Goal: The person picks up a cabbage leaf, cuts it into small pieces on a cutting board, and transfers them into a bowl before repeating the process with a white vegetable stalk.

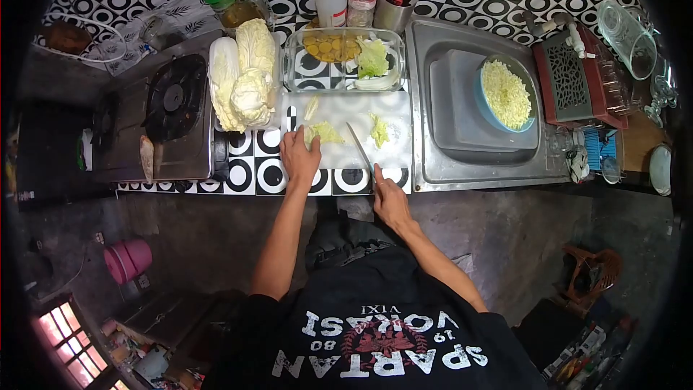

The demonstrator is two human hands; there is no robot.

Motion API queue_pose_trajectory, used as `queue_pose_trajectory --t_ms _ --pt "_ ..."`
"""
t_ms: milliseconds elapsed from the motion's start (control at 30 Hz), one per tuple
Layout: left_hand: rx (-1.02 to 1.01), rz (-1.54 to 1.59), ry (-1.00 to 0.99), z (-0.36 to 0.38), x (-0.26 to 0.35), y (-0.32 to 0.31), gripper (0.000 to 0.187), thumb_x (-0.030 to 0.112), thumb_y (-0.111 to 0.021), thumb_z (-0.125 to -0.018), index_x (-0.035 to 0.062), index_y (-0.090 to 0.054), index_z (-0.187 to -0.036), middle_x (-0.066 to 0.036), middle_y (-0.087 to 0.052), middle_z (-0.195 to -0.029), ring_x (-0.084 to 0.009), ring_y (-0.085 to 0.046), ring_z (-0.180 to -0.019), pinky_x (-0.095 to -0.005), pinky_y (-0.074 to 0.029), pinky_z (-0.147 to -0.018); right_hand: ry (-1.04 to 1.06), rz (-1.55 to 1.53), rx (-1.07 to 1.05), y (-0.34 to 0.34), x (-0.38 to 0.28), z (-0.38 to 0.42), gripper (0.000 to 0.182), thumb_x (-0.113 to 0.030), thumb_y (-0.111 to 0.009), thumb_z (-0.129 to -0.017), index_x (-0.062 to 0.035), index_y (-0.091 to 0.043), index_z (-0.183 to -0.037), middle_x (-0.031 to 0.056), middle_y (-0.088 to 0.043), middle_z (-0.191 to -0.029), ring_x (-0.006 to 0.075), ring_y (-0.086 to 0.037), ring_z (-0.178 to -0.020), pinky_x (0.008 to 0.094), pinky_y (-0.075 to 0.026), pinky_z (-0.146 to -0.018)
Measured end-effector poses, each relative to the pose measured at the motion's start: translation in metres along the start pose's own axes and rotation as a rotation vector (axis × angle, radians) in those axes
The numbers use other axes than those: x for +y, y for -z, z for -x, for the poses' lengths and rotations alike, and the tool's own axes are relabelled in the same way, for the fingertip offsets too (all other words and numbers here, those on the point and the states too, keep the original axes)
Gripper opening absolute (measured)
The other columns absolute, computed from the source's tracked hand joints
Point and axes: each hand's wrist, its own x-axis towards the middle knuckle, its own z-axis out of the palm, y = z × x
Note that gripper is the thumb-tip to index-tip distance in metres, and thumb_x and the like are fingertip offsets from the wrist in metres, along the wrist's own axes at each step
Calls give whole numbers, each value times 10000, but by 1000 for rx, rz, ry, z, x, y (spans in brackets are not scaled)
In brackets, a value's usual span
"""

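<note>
My right hand (391,202) is closed around the handle of a knife (359,143), whose blade points up and left over a translucent cutting board (346,159). At the board's left side, my left hand (300,155) rests with its fingertips against a piece of cabbage leaf (326,133). Another small leaf piece (378,130) lies to the right of the blade, and a pale strip (311,107) lies near the board's upper left. Behind the board, a glass dish (289,65) contains some green leaf and a pale stalk piece.
Whole napa cabbages (253,79) sit in a container at left, beside the gas stove (108,152). At right, a blue bowl (479,94) of shredded cabbage stands in the steel sink (426,166). Bottles (362,0) and a metal cup (393,13) stand behind the dish.
</note>
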Motion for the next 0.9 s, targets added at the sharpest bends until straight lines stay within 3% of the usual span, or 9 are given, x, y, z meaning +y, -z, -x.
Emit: queue_pose_trajectory --t_ms 167,300,367,467,600,667,733,800,900 --pt "-97 16 96 -11 1 3 260 246 -687 -745 27 -647 -878 -148 -604 -856 -330 -571 -826 -419 -454 -767 -117 -28 203 6 10 -12 620 9 -524 -798 -69 -328 -1381 210 -570 -800 382 -580 -730 451 -461 -661" --pt "-114 23 103 -18 7 -3 203 218 -687 -743 33 -638 -812 -147 -622 -811 -310 -598 -766 -396 -472 -718 -82 -128 253 18 11 -8 549 -11 -507 -831 -33 -358 -1359 213 -595 -822 370 -595 -737 407 -467 -677" --pt "-191 382 221 -20 30 4 162 186 -681 -759 42 -630 -813 -136 -630 -779 -224 -613 -709 -328 -480 -653 -109 -166 250 20 10 -4 520 -19 -496 -844 -25 -374 -1350 187 -602 -777 326 -608 -710 375 -473 -674" --pt "-205 592 163 -23 70 4 146 175 -662 -778 35 -623 -795 -112 -644 -689 -208 -632 -609 -285 -499 -586 -168 -240 224 22 8 -2 484 -44 -483 -869 -22 -390 -1343 149 -618 -730 252 -624 -679 324 -482 -674" --pt "-273 854 174 -33 109 10 162 167 -652 -799 14 -614 -835 -86 -647 -740 -159 -626 -633 -261 -492 -580 -215 -281 237 29 9 -2 474 -85 -482 -894 -44 -381 -1356 114 -626 -718 169 -610 -662 283 -480 -675" --pt "-448 1150 337 -37 116 16 214 171 -636 -823 -11 -602 -933 -72 -645 -809 -147 -616 -633 -245 -486 -564 -234 -314 246 29 13 -2 473 -90 -484 -897 -46 -381 -1357 105 -623 -713 154 -599 -657 276 -477 -672" --pt "-496 1097 413 -38 106 21 233 165 -624 -833 -10 -590 -982 -72 -637 -854 -133 -610 -682 -234 -473 -577 -253 -348 258 29 15 -1 473 -95 -486 -899 -48 -381 -1357 96 -620 -708 139 -587 -652 269 -474 -670" --pt "-545 1041 488 -36 88 22 257 160 -613 -842 -9 -579 -1032 -72 -629 -899 -119 -604 -731 -223 -461 -591 -249 -343 264 29 16 1 470 -73 -482 -883 -5 -387 -1338 151 -620 -712 222 -632 -666 303 -487 -670" --pt "-406 783 595 -25 50 2 340 213 -651 -816 -12 -581 -1060 -97 -656 -884 -162 -627 -712 -254 -491 -618 -237 -334 262 30 14 2 473 -72 -483 -881 -22 -388 -1342 153 -617 -714 241 -628 -669 319 -487 -674"
